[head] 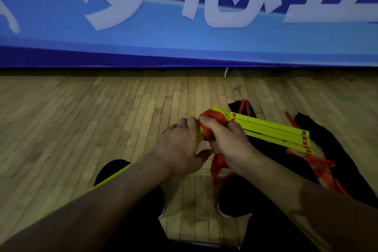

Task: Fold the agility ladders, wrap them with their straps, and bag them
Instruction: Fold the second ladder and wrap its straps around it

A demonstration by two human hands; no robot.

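Two hands meet over one bunch of yellow ladder rungs (272, 132), and I think the wrap could slip. My right hand (231, 141) is curled tight on the orange strap (214, 120) where it goes round the near end of the bunch. My left hand (182, 145) curls round that same end from the other side. The far ends of the rungs fan out, so they could slide apart if the strap goes loose. A long bit of strap hangs down below my right hand and could tangle. The bunch sticks out to the right of both hands, over the black bag (337, 161) on the wooden floor (81, 118).
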